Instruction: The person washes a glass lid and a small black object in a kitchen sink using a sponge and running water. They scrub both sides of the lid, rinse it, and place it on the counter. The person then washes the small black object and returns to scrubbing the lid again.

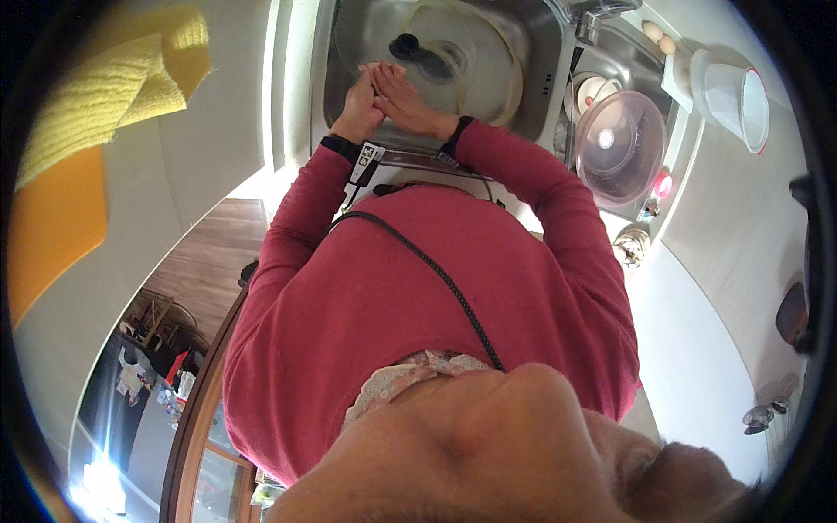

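Note:
Over the near left part of a stainless steel sink basin (pixel 484 85), both hands meet. My left hand (pixel 359 108) lies against my right hand (pixel 409 104), whose fingers stretch flat across it. Whether something is between the palms is hidden. Just beyond the fingertips, a round black piece (pixel 405 45) sits near the drain (pixel 439 60). A pale yellowish hose (pixel 513 59) curves around inside the basin. Dark bands circle both wrists, and a white-and-black tag-like device (pixel 367 163) with a cord is beside the left wrist.
Right of the basin are a faucet (pixel 588 26), a second sink with dishes (pixel 592 91) and a translucent pink plastic bowl (pixel 621 147). Two eggs (pixel 659 38) and white containers (pixel 735 104) stand beyond. At left are a yellow towel (pixel 98 91) and an orange board (pixel 62 222).

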Available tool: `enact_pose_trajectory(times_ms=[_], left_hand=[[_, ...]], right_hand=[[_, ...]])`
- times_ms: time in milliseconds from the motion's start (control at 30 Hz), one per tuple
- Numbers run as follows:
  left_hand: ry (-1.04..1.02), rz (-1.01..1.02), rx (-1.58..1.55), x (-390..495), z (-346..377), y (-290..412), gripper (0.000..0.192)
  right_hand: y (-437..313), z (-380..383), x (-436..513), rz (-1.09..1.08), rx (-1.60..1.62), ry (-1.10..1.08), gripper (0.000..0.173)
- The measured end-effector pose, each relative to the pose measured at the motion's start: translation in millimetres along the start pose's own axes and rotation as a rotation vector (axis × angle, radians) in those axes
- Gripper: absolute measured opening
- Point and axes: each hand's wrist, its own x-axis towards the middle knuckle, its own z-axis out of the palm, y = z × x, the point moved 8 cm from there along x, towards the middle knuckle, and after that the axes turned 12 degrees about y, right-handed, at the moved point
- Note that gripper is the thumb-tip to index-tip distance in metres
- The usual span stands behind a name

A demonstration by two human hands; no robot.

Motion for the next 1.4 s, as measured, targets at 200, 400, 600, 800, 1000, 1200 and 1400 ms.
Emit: enact_pose_trajectory(times_ms=[200, 400, 600, 800, 1000, 1200, 1400], left_hand=[[0.100, -0.099, 0.050, -8.2, -2.1, -7.0, 0.064], [-0.020, 0.020, 0.058, 6.5, 3.3, -4.4, 0.068], [0.112, -0.099, 0.048, 4.2, -10.3, -15.6, 0.062], [-0.006, 0.024, 0.064, 6.0, -0.4, -9.0, 0.064], [0.104, -0.103, 0.037, -3.8, -3.1, -13.6, 0.069], [0.001, -0.015, 0.064, 0.0, 2.7, -8.4, 0.072], [0.068, -0.123, 0.042, -0.2, -6.0, -19.4, 0.070]], right_hand=[[113.7, -42.9, -43.5, 0.222, -0.440, -0.514, 0.067], [62.1, -0.3, -16.4, 0.402, 0.383, -0.225, 0.062], [81.8, -30.6, -7.8, 0.138, -0.434, -0.593, 0.062], [61.4, 0.3, -13.7, 0.200, -0.025, -0.263, 0.062], [124.9, -41.4, -12.0, 0.130, -0.412, -0.323, 0.060], [69.7, -14.6, -28.6, 0.120, 0.141, -0.368, 0.063], [68.0, -52.9, -22.2, 0.026, -0.036, -0.349, 0.065]])
